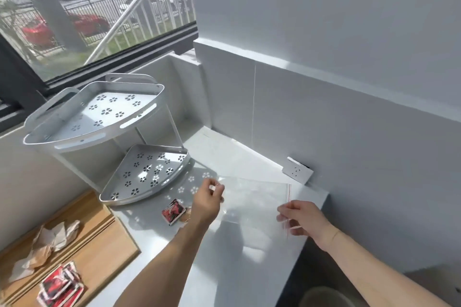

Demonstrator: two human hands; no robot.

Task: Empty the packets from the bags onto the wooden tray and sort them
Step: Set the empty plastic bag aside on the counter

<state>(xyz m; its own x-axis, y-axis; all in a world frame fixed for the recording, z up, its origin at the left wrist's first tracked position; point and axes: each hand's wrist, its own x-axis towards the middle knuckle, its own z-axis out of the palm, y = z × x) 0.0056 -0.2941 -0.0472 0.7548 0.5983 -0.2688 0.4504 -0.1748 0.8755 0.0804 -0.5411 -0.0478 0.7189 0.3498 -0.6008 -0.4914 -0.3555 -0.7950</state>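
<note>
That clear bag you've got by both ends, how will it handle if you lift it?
Likely floppy: the clear bag is thin film, held by left hand and right hand. Probably very light, since it looks empty. Its glossy surface may slip.

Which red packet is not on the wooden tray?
The lone red packet on the grey counter beside the left hand; the other red packets lie stacked on the tray.

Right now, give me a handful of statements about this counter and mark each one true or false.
1. Both hands hold the clear bag. True.
2. The corner rack is full of packets. False: both shelves are bare.
3. A red packet lies on the counter by the left hand. True.
4. The wooden tray holds no packets. False: red and pale ones lie on it.
5. The right hand grips the bag's red-lined edge. True.
</note>
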